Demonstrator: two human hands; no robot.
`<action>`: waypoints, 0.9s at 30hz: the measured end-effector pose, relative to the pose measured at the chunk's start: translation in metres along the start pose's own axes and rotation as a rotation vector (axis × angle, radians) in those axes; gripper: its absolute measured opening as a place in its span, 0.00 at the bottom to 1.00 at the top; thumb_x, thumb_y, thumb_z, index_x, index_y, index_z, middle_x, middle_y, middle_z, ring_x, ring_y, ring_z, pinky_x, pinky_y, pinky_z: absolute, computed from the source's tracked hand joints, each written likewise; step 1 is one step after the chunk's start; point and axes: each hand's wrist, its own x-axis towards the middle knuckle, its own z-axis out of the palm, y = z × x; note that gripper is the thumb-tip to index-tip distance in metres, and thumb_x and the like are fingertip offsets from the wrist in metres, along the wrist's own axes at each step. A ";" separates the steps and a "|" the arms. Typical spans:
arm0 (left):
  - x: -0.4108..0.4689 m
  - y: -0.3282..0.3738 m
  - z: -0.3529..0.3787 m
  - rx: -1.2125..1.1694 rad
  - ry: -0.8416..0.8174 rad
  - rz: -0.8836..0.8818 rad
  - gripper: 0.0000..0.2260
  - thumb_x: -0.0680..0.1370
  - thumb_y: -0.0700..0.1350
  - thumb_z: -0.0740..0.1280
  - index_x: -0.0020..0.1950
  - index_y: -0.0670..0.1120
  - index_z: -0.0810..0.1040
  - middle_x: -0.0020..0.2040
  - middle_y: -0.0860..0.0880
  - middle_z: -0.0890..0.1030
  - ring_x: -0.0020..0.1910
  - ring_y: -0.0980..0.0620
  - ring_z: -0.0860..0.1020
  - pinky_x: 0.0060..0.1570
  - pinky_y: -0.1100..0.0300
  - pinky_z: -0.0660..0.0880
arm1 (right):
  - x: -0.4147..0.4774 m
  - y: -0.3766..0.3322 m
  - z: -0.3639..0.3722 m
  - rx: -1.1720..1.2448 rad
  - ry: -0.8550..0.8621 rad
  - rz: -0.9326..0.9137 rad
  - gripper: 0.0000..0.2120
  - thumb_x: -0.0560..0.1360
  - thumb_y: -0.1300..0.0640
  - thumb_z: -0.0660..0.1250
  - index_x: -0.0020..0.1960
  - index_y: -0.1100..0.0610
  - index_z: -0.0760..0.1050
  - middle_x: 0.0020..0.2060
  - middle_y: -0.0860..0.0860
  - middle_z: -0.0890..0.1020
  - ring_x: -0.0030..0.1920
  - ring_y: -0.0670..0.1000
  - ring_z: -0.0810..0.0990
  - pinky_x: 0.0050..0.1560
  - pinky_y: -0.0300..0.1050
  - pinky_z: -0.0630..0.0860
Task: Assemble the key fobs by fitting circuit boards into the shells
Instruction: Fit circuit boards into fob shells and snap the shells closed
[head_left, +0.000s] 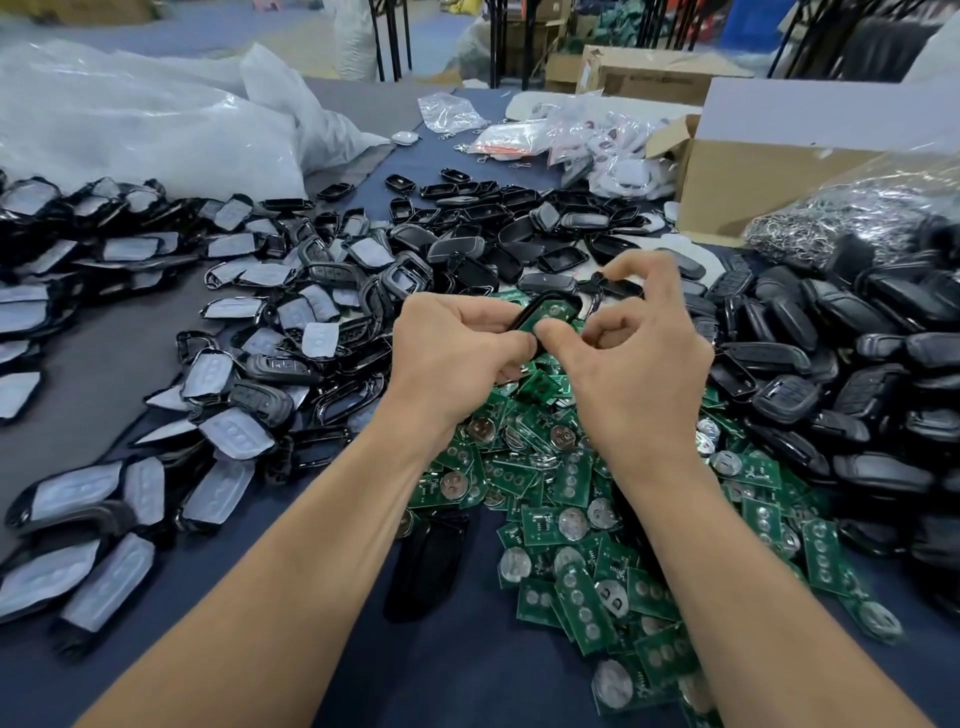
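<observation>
A black key fob shell (527, 312) is held above the table at centre, with a green circuit board (551, 310) lying inside it. My left hand (457, 353) grips the shell from the left, fingers curled round its near end. My right hand (639, 353) pinches the board's near edge between thumb and forefinger, the other fingers raised. Under both hands lies a heap of green circuit boards (587, 514) with round silver battery clips.
Shells with white-film button pads (223, 332) spread across the left. Assembled black fobs (841, 353) pile up on the right. Empty black shells (483, 228) lie beyond my hands. A cardboard box (743, 176), a bag of metal rings (852, 213) and plastic bags (130, 119) stand behind.
</observation>
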 end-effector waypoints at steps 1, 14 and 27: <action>0.001 0.000 -0.002 -0.003 -0.016 -0.004 0.17 0.69 0.31 0.77 0.34 0.55 0.88 0.31 0.48 0.86 0.26 0.55 0.80 0.29 0.65 0.76 | 0.001 0.001 -0.001 0.023 -0.039 0.028 0.21 0.69 0.47 0.79 0.55 0.44 0.71 0.32 0.43 0.82 0.36 0.42 0.81 0.37 0.29 0.72; 0.006 -0.006 0.006 0.013 -0.077 -0.037 0.13 0.75 0.32 0.74 0.47 0.50 0.88 0.39 0.48 0.88 0.37 0.50 0.86 0.39 0.54 0.85 | 0.005 0.008 0.000 0.215 -0.282 0.186 0.09 0.74 0.54 0.74 0.51 0.43 0.80 0.29 0.49 0.84 0.28 0.51 0.81 0.31 0.50 0.78; 0.037 0.015 -0.091 -0.669 0.635 -0.097 0.07 0.76 0.29 0.72 0.43 0.40 0.84 0.33 0.46 0.85 0.29 0.52 0.83 0.30 0.66 0.78 | 0.019 -0.033 0.015 0.000 -0.578 0.081 0.09 0.77 0.58 0.74 0.44 0.43 0.85 0.36 0.36 0.85 0.34 0.45 0.83 0.37 0.37 0.83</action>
